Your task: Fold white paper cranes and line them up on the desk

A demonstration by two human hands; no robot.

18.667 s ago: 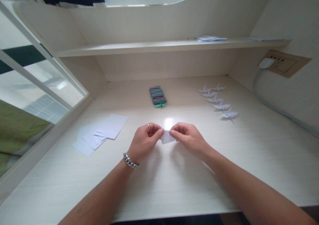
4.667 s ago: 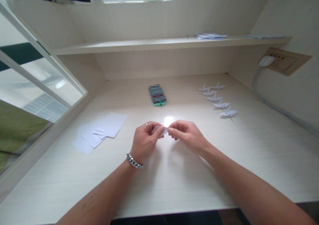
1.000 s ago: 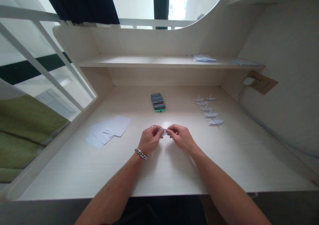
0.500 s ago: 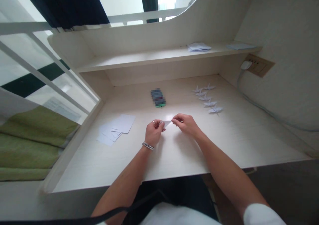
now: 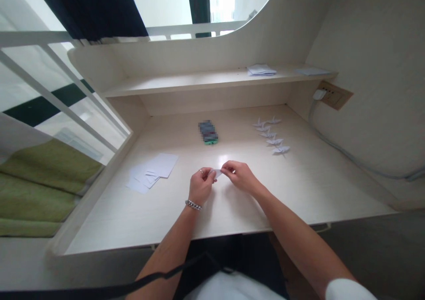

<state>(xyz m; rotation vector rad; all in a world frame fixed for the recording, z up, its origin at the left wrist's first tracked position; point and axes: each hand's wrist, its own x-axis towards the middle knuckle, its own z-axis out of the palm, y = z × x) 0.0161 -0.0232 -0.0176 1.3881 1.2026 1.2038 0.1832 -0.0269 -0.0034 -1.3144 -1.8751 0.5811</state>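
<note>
A small folded piece of white paper (image 5: 217, 173) spans the gap between my two hands, just above the desk. My left hand (image 5: 201, 184) pinches its left part between thumb and fingers, covering much of it. At its right tip, my right hand (image 5: 239, 176) grips with thumb and forefinger. Several white paper cranes (image 5: 268, 135) stand in a slanting row on the desk, beyond my right hand. Loose white paper sheets (image 5: 152, 171) lie overlapping to the left of my left hand.
A dark, blurred-out object with a green edge (image 5: 208, 132) lies at the desk's middle back. Folded papers (image 5: 261, 70) rest on the shelf (image 5: 186, 82) above. A cable (image 5: 345, 151) runs down the right wall from a socket (image 5: 334, 95). White rails (image 5: 83, 90) border the left side.
The camera view has shifted slightly. My hands have come a little closer together, and less of the folded paper shows between them. Both still grip it.
</note>
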